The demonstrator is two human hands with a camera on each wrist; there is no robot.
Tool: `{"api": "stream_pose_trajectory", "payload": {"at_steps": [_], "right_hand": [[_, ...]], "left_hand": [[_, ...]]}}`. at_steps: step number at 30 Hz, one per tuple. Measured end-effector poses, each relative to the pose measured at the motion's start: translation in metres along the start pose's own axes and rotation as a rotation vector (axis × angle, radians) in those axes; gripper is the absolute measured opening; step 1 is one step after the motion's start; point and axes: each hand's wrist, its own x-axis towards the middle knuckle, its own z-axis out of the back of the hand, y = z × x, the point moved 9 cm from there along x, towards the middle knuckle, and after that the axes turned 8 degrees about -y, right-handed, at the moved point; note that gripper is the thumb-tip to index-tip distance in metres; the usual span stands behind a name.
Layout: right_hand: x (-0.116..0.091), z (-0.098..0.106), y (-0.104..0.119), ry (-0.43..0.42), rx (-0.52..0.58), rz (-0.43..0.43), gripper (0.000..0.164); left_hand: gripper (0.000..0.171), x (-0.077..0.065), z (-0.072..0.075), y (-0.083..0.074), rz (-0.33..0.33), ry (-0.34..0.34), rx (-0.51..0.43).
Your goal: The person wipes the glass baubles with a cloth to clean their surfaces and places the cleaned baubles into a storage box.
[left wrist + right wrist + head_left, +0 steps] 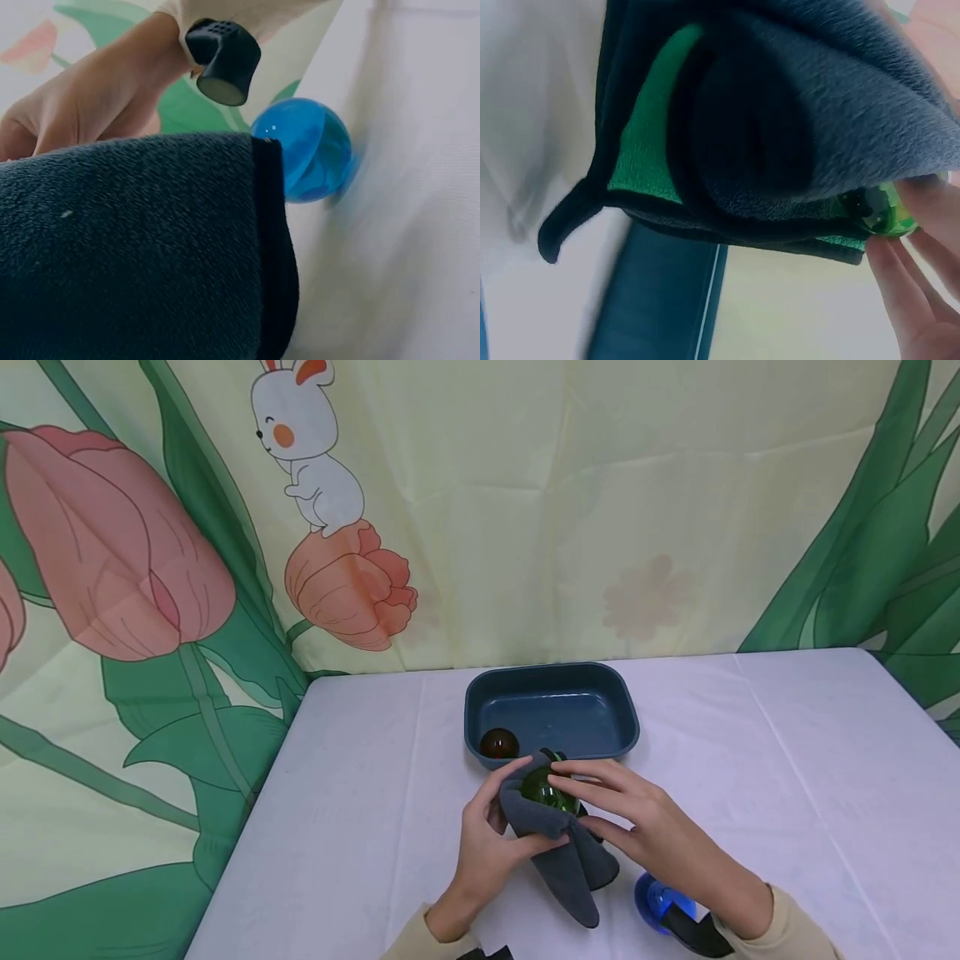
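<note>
A clear green ball (542, 787) sits in a fold of dark grey cloth (558, 868) above the table, in front of the tray. My left hand (480, 843) grips the cloth from the left, thumb in front, and cups it around the ball. From the other side my right hand (637, 810) pinches the ball between thumb and fingers. In the right wrist view the green ball (900, 214) shows partly at the cloth's edge, fingers against it. The cloth (135, 247) fills much of the left wrist view, its dark border hanging down.
At the back stands a dark blue tray (551, 714) with a dark reddish-brown ball (499, 743) in its front left corner. A blue ball (663, 897) is on the white-covered table (810, 860) below my right forearm. A printed curtain (510, 527) hangs behind the table.
</note>
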Motion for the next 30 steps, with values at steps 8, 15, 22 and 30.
{"api": "stream_pose_trajectory", "payload": {"at_steps": [8,15,22,30], "right_hand": [[0.000,0.000,-0.003,0.004,-0.024,-0.070,0.048],[0.001,-0.005,-0.018,0.018,0.205,-0.329,0.055],[0.001,-0.005,-0.016,0.088,0.195,-0.305,0.053],[0.005,0.006,0.001,0.043,0.038,-0.042,0.056]], "left_hand": [[0.081,-0.001,-0.001,0.001,0.020,-0.002,0.007],[0.083,0.000,0.000,-0.003,-0.037,0.001,0.026],[0.080,-0.001,0.000,-0.004,-0.052,0.016,0.049],[0.079,-0.001,0.000,-0.004,-0.026,0.015,0.026]]}}
